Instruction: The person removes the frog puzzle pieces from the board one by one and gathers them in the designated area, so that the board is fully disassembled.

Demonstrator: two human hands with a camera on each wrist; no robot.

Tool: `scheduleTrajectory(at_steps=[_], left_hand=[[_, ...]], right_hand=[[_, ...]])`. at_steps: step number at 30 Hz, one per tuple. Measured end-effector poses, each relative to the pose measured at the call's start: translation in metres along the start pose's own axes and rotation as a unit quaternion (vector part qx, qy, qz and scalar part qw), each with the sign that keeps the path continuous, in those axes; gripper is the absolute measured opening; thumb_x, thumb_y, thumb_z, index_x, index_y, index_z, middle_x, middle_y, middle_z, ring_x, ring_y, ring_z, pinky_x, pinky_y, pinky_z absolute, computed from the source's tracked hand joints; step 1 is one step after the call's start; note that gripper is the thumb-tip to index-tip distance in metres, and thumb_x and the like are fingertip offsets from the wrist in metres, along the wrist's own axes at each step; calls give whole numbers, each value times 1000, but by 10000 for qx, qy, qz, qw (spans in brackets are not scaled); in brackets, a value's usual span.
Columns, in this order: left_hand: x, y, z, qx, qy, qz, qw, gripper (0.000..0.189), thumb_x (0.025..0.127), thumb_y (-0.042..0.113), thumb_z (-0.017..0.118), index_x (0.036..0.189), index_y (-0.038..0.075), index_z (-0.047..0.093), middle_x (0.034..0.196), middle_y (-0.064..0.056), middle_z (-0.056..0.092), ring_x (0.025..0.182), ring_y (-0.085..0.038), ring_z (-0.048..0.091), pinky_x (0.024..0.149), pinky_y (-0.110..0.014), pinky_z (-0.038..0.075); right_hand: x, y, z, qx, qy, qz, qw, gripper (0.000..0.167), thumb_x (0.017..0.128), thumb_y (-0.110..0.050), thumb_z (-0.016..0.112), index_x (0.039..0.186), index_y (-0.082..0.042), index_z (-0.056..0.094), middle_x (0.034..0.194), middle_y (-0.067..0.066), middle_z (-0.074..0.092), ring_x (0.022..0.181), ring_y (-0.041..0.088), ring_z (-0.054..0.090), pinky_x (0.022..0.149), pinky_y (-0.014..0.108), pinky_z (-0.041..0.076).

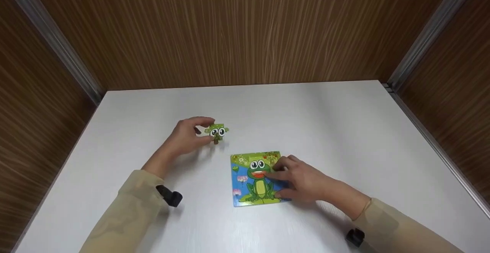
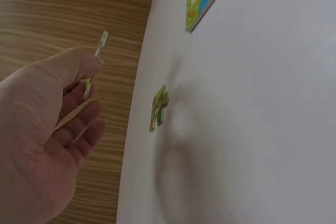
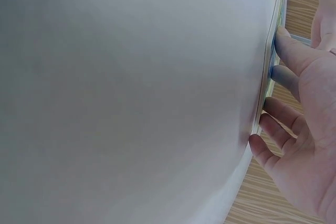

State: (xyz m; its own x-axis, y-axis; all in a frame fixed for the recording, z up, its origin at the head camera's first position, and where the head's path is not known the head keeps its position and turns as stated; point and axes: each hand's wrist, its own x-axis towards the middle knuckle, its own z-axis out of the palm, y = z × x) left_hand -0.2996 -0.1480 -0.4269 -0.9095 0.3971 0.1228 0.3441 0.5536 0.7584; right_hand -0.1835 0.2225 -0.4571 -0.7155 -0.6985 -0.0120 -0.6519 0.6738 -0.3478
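Note:
My left hand (image 1: 187,136) pinches a small jigsaw puzzle piece (image 1: 218,131) between thumb and fingers, raised above the white table. Two cartoon eyes on green are printed on it. Side-on in the left wrist view, the held piece appears thin. A second green puzzle piece (image 2: 159,107) lies on the table below that hand. Nearer the body is a square frog puzzle (image 1: 260,186), lying flat. My right hand (image 1: 304,178) rests over its right side with fingers spread, the index fingertip by the frog's mouth and the thumb near its foot. This hand covers part of the puzzle's right edge.
The white table (image 1: 344,130) is bounded by a wood-grain back panel (image 1: 245,31) and side panels with metal corner strips. Black wrist mounts (image 1: 169,196) sit at both sleeves.

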Motion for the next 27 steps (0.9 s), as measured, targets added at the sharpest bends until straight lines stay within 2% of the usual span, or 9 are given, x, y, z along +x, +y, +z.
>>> scheduleTrajectory(at_steps=[5, 10, 14, 19, 27], left_hand=[[1, -16, -19, 31, -41, -392, 9992, 52, 93, 13, 79, 143, 8, 66, 137, -10, 68, 125, -28, 61, 102, -48, 51], [-1, -35, -27, -9, -73, -740, 9972, 56, 92, 16, 78, 146, 8, 64, 139, -12, 66, 124, -30, 62, 99, -47, 52], [-4, -51, -29, -38, -55, -901, 9959, 56, 93, 14, 77, 146, 5, 63, 140, -16, 65, 129, -32, 59, 106, -50, 48], [-7, -64, -25, 158, -39, -1030, 9945, 54, 92, 9, 77, 144, 5, 64, 136, -17, 67, 133, -33, 57, 116, -52, 40], [-10, -70, -19, 164, -120, -1252, 9919, 55, 93, 10, 73, 147, 9, 62, 146, -13, 62, 145, -33, 49, 122, -52, 32]], right_hand=[[1, -1, 1, 6, -65, 61, 10000, 57, 98, -38, 79, 150, -21, 63, 137, 6, 57, 124, 23, 52, 102, 45, 51], [1, 0, 2, -27, -66, 29, 10000, 57, 98, -39, 78, 151, -21, 62, 138, 6, 57, 123, 23, 52, 102, 45, 51], [-1, 1, 2, -13, -35, 45, 10000, 58, 97, -40, 78, 151, -22, 62, 136, 4, 57, 121, 21, 51, 100, 43, 51], [-2, 1, 2, 23, -14, 59, 10000, 59, 97, -39, 79, 151, -22, 62, 135, 3, 58, 119, 20, 51, 99, 42, 51], [0, 1, 1, -59, 40, -65, 10000, 59, 97, -40, 78, 150, -19, 63, 135, 6, 59, 117, 21, 51, 98, 42, 50]])
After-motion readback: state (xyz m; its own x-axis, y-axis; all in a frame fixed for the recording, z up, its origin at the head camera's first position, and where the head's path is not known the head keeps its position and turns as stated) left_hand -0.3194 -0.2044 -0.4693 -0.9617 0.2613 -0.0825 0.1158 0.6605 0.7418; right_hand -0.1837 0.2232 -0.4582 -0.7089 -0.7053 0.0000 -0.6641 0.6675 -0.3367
